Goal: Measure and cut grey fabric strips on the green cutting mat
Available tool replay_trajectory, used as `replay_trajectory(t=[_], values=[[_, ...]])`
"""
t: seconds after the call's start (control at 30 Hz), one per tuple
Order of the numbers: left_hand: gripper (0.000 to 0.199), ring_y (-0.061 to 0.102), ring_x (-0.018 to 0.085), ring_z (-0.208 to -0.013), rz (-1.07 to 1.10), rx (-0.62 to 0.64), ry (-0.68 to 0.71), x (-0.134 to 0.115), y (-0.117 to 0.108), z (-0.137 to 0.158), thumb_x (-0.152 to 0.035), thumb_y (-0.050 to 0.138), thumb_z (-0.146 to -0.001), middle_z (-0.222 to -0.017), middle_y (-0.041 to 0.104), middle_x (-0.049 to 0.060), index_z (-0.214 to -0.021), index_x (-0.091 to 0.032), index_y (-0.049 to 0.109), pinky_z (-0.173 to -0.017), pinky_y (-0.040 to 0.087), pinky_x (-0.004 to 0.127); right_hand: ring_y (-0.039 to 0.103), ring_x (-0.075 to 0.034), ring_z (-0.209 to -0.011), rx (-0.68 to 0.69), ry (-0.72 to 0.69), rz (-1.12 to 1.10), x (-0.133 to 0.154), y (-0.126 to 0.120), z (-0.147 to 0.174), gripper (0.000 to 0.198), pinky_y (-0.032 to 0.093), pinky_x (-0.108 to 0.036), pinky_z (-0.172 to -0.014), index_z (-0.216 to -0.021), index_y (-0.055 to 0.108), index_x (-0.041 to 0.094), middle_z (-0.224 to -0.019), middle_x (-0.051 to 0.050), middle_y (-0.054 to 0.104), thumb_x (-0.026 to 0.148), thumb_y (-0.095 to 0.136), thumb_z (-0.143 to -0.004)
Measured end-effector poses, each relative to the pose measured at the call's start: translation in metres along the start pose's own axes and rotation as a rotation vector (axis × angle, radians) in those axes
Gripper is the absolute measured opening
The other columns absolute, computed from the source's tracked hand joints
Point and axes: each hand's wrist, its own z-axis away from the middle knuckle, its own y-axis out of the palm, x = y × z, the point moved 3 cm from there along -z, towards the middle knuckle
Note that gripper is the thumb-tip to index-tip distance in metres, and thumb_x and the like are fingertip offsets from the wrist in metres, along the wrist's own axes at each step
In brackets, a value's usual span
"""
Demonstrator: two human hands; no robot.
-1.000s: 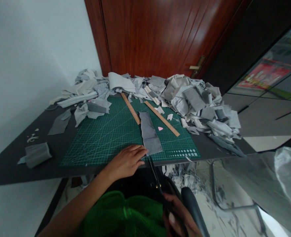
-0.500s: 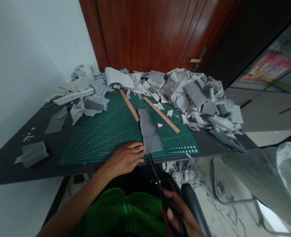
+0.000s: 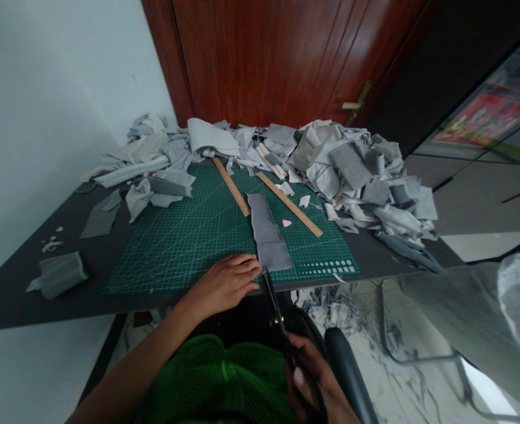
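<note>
The light is dim and soft, with shadow under the near edge of the tabletop [image 3: 100, 253]. A faint sheen streaks the door [image 3: 260, 65] beyond its far edge. Past its right corner, the clear plastic [image 3: 476, 318] looks stretched and blurry.

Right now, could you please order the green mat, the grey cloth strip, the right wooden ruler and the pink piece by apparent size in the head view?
By visible area, largest to smallest:
Green mat
Grey cloth strip
Right wooden ruler
Pink piece

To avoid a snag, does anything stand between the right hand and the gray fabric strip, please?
Only the scissors in the right hand, tips at the near edge of the fabric strip, beside the left hand.
</note>
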Motion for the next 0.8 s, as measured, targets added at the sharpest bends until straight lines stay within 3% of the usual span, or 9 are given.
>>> replay_trajectory(t=[0.27,0.47,0.63,0.8], values=[[0.025,0.059,0.026,-0.13,-0.029,-0.023,0.02,-0.002,0.002,0.003,-0.026,0.06,-0.102,-0.125,0.072,0.006,-0.126,-0.022,0.067,-0.112,0.05,0.045,0.05,-0.012,-0.05,0.01,-0.019,-0.019,-0.01,0.001,0.0,0.077,0.041,-0.025,-0.051,-0.129,0.06,0.029,-0.08,0.0,0.062,0.073,0.08,-0.07],[0.025,0.059,0.027,-0.132,-0.061,-0.015,0.035,-0.001,0.006,0.006,-0.028,0.059,-0.102,-0.127,0.073,0.006,-0.124,-0.021,0.069,-0.113,0.049,0.047,0.05,-0.01,-0.051,-0.041,-0.042,0.001,-0.01,0.003,-0.003,0.073,0.043,-0.024,-0.053,-0.13,0.059,0.027,-0.073,0.004,0.058,0.069,0.081,-0.074],[0.025,0.058,0.027,-0.133,-0.101,-0.004,0.042,-0.001,0.007,0.006,-0.028,0.058,-0.104,-0.129,0.072,0.004,-0.126,-0.021,0.068,-0.114,0.047,0.045,0.038,-0.005,-0.043,-0.016,-0.049,0.038,-0.006,0.008,-0.005,0.075,0.031,-0.02,-0.045,-0.134,0.055,0.027,-0.074,0.005,0.059,0.069,0.079,-0.077],[0.026,0.058,0.027,-0.132,-0.108,0.004,0.035,0.0,0.008,0.007,-0.031,0.057,-0.104,-0.129,0.072,0.004,-0.126,-0.022,0.067,-0.112,0.049,0.044,0.04,-0.006,-0.046,-0.039,-0.04,0.07,-0.002,0.013,-0.005,0.071,0.029,-0.02,-0.045,-0.135,0.055,0.028,-0.077,0.003,0.061,0.069,0.076,-0.08]])
